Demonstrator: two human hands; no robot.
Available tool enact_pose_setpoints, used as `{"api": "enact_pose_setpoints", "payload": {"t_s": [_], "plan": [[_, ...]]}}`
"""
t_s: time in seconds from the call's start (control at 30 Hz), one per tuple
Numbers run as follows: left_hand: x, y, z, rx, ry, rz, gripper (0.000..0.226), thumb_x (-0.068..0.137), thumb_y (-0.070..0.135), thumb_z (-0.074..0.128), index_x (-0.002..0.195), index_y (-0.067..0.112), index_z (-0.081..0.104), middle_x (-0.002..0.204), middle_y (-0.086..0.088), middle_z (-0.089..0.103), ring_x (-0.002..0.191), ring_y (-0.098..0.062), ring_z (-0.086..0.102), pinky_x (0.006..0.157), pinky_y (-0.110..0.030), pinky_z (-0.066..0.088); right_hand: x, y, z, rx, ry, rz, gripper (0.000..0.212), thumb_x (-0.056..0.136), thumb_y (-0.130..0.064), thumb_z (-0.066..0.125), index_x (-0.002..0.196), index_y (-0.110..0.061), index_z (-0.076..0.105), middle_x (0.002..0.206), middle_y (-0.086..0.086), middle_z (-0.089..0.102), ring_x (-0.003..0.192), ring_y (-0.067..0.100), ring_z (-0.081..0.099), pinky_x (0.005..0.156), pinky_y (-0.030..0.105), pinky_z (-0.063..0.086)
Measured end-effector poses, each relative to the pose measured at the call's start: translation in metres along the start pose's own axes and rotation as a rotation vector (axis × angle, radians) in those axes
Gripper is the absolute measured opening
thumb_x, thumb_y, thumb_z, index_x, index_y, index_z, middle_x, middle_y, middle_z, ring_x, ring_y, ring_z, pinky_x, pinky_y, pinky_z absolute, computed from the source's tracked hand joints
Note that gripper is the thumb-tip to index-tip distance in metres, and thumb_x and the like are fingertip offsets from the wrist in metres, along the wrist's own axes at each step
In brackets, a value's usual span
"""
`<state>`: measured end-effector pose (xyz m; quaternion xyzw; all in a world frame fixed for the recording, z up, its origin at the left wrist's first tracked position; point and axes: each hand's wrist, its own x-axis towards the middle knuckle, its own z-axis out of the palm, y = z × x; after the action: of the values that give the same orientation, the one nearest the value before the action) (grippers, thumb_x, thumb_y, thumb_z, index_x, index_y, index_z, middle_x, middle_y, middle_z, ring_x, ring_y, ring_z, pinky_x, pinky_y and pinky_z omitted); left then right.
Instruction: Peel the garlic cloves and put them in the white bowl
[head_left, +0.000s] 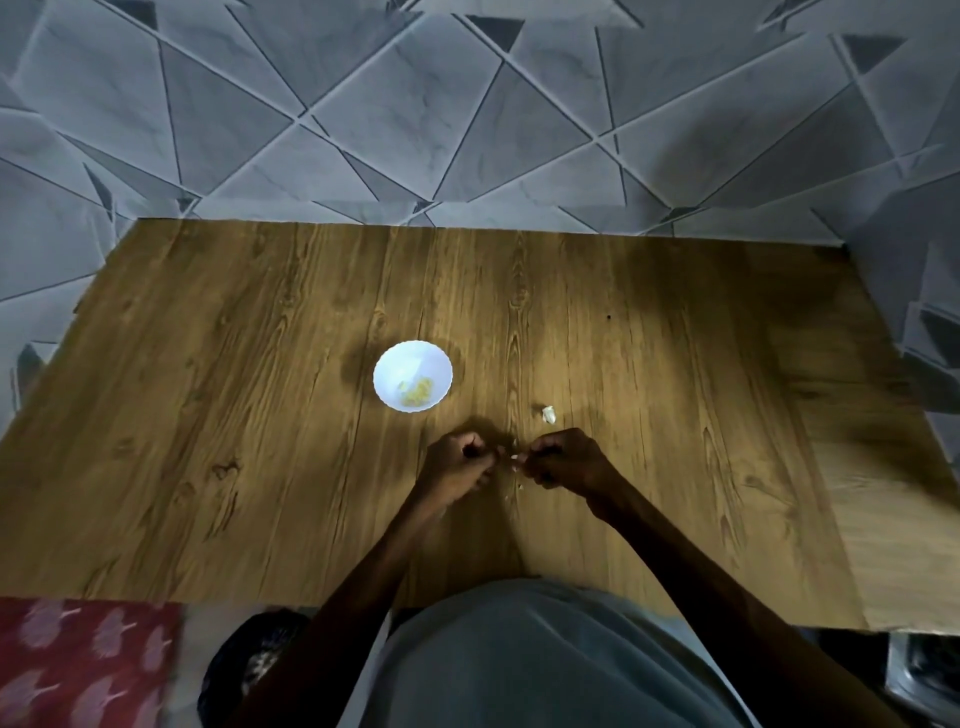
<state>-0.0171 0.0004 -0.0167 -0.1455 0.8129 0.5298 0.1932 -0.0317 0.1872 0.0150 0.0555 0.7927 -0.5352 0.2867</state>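
A small white bowl stands on the wooden table with a few yellowish peeled garlic cloves inside. Just nearer than the bowl, my left hand and my right hand meet above the tabletop, fingers curled. Between their fingertips sits a small pale garlic clove, pinched by my right hand; my left fingers curl beside it and what they hold is hidden. One unpeeled whitish clove lies on the table just beyond my right hand.
Tiny flakes of garlic skin lie on the wood under my hands. Grey patterned floor tiles surround the table. A red patterned cloth sits at the lower left, a metal object at the lower right.
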Motion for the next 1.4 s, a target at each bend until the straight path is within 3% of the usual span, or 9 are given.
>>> {"api": "enact_pose_setpoints", "payload": {"t_s": [0.1,0.23,0.4,0.57,0.83,1.0,1.2,1.27,1.4], "plan": [[0.007,-0.004,-0.002,0.08,-0.065,-0.027,0.006,0.089,0.009,0.061,0.088,0.014,0.058,0.072,-0.003,0.068,0.057,-0.011,0.062,0.056,-0.028,0.051,0.002,0.001,-0.002,0.011,0.007,0.005,0.005,0.088,-0.013,0.071,0.085,-0.011,0.074,0.072,0.001,0.071,0.061,0.002,0.063,0.057,0.015,0.051],[0.01,-0.002,-0.009,0.167,-0.144,0.013,0.02,0.083,-0.001,0.06,0.093,0.017,0.059,0.083,-0.005,0.068,0.061,-0.012,0.064,0.052,-0.022,0.05,0.006,-0.003,-0.005,0.004,0.008,0.005,0.008,0.088,-0.013,0.071,0.086,-0.005,0.074,0.069,0.002,0.068,0.06,0.005,0.061,0.055,0.016,0.048],[0.001,0.002,-0.011,0.085,-0.128,0.097,0.014,0.095,0.012,0.058,0.094,0.021,0.067,0.084,-0.004,0.071,0.065,-0.01,0.062,0.054,-0.021,0.046,0.005,-0.002,-0.003,0.026,-0.011,0.013,0.008,0.085,-0.01,0.073,0.088,-0.002,0.074,0.068,0.004,0.068,0.06,0.007,0.06,0.055,0.018,0.048],[-0.008,0.01,-0.01,0.037,-0.142,0.219,0.013,0.093,0.016,0.063,0.093,0.028,0.069,0.083,-0.003,0.073,0.068,-0.01,0.065,0.056,-0.022,0.047,0.005,-0.005,0.003,0.015,-0.019,0.026,0.01,0.087,-0.01,0.07,0.09,-0.001,0.073,0.069,0.005,0.068,0.06,0.009,0.058,0.053,0.019,0.047],[-0.002,0.012,-0.007,0.166,-0.084,0.141,0.01,0.082,0.013,0.074,0.089,0.018,0.068,0.071,0.004,0.069,0.054,-0.004,0.059,0.053,-0.021,0.047,0.012,-0.001,0.004,-0.038,0.05,0.037,0.005,0.088,-0.01,0.07,0.089,-0.006,0.074,0.067,0.003,0.068,0.058,0.008,0.059,0.05,0.018,0.045],[0.007,0.007,-0.005,0.32,-0.033,0.127,0.011,0.085,0.021,0.069,0.079,0.021,0.059,0.072,0.008,0.063,0.066,-0.004,0.058,0.055,-0.01,0.038,0.013,-0.001,-0.006,0.023,0.069,0.041,0.014,0.086,-0.014,0.073,0.095,-0.003,0.072,0.075,0.008,0.068,0.061,0.009,0.059,0.051,0.017,0.046],[0.006,0.003,-0.001,0.343,-0.082,0.118,0.015,0.091,0.021,0.062,0.102,0.012,0.067,0.093,-0.006,0.072,0.075,-0.011,0.065,0.064,-0.021,0.047,0.01,0.002,-0.01,0.079,0.075,0.035,0.015,0.086,-0.009,0.072,0.095,0.002,0.071,0.076,0.01,0.068,0.06,0.01,0.06,0.052,0.017,0.047],[0.005,0.001,-0.003,0.343,-0.1,0.107,0.021,0.089,0.017,0.063,0.109,0.011,0.067,0.099,-0.005,0.072,0.084,-0.016,0.068,0.07,-0.023,0.05,0.012,0.004,-0.007,0.011,0.103,0.025,0.012,0.086,-0.01,0.073,0.092,0.0,0.072,0.074,0.01,0.068,0.059,0.011,0.06,0.051,0.018,0.046],[0.003,-0.003,-0.01,0.33,-0.113,0.094,0.017,0.088,0.008,0.062,0.103,0.015,0.068,0.092,0.004,0.068,0.078,-0.007,0.064,0.068,-0.017,0.048,0.025,0.007,-0.001,-0.285,0.154,-0.138,0.01,0.087,-0.016,0.072,0.089,-0.007,0.074,0.074,-0.005,0.067,0.065,0.002,0.06,0.062,0.016,0.049]]}}
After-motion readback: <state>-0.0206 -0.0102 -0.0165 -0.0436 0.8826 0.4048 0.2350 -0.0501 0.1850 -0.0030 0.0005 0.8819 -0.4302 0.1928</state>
